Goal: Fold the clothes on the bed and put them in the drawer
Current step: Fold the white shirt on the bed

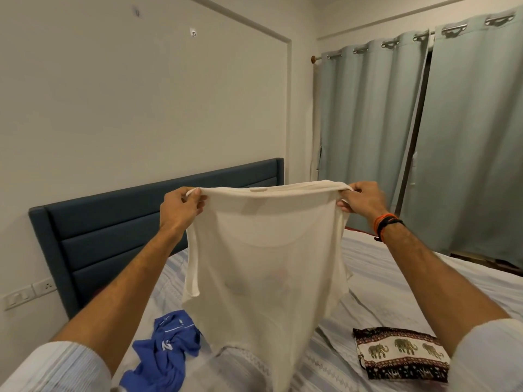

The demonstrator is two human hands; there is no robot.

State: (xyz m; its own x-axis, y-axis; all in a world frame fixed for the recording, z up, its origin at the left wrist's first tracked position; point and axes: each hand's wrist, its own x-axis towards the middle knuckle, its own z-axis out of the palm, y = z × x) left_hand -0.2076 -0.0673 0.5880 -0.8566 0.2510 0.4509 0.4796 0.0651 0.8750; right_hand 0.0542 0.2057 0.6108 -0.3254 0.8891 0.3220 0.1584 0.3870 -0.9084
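A thin cream-white top (263,267) hangs stretched in the air above the bed (418,267). My left hand (179,207) pinches its left shoulder and my right hand (363,200) pinches its right shoulder, both at the same height. The hem dangles down to just above the bedsheet. A crumpled blue garment (167,346) with white trim lies on the bed at the lower left. A folded dark cloth with an elephant print (402,355) lies flat at the lower right. No drawer is in view.
A dark blue padded headboard (113,224) stands against the white wall on the left, with a switch plate (29,292) beside it. Pale green curtains (424,131) cover the far right wall beyond the bed.
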